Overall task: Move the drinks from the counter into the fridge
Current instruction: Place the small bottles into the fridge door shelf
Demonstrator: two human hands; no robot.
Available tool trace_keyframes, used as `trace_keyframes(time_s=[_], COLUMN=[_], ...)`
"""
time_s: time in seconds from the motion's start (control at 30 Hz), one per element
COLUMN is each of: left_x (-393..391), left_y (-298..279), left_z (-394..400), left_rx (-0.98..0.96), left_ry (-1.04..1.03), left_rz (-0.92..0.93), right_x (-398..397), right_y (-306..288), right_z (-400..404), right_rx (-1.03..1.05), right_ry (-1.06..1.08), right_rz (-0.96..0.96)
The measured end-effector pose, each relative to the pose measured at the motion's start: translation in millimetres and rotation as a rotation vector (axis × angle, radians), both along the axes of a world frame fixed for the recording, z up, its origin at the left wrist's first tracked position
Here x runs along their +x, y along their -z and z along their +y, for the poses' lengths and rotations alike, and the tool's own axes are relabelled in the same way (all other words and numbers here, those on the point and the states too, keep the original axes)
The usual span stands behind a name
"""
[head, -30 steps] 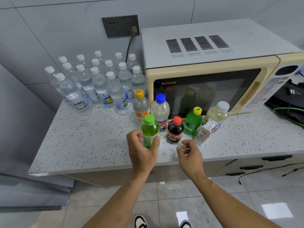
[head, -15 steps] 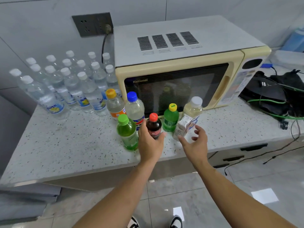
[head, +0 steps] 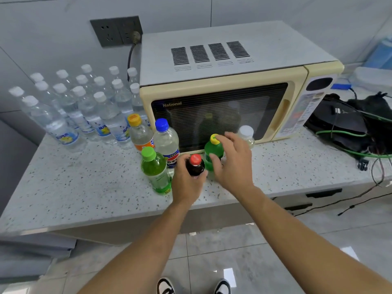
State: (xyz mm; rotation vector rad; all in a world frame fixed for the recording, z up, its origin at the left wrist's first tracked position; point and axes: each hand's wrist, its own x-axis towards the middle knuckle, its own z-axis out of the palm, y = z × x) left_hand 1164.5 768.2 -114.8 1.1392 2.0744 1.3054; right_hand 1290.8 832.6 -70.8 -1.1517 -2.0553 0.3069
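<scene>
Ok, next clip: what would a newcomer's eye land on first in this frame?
Probably the two hands over the coloured drinks at the counter's front edge: the left hand grips the dark red-capped bottle, the right hand reaches round the green yellow-capped bottle. Behind them sits a cream microwave, with a crowd of clear water bottles at the left.

A cream microwave (head: 222,98) stands at the back of the speckled bench (head: 74,187), plugged into a dark wall socket (head: 116,30); black bags (head: 350,122) with green cables (head: 343,134) lie right of it.
</scene>
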Motion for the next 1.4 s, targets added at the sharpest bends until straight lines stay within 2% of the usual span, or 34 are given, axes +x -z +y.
trace_keyframes(time_s=[0.13,0.23,0.47,0.7,1.03,1.3,1.4], left_x=[-7,-12,-8,-14,-50,-88,-101], left_y=[5,6,4,4,32,49,51], left_z=[-3,-7,-35,-81,-145,-175,-192], left_rx=[-0.061,-0.069,-0.042,-0.032,-0.054,-0.075,-0.090], left_ry=[-0.013,-0.029,-0.005,-0.030,-0.003,0.028,0.027], left_rz=[0.017,-0.010,-0.029,0.061,-0.271,-0.364,-0.374], right_x=[-14,-21,-21,-25,-50,-58,-57], right_y=[-21,-23,-19,-13,32,61,62], right_z=[30,41,31,-7,-40,-62,-75], right_rx=[-0.116,-0.208,-0.305,-0.314,-0.516,-0.536,-0.535], right_ry=[-0.062,-0.102,-0.158,-0.262,0.027,0.222,0.226], right_rz=[-0.374,-0.505,-0.364,-0.283,0.196,0.309,0.339])
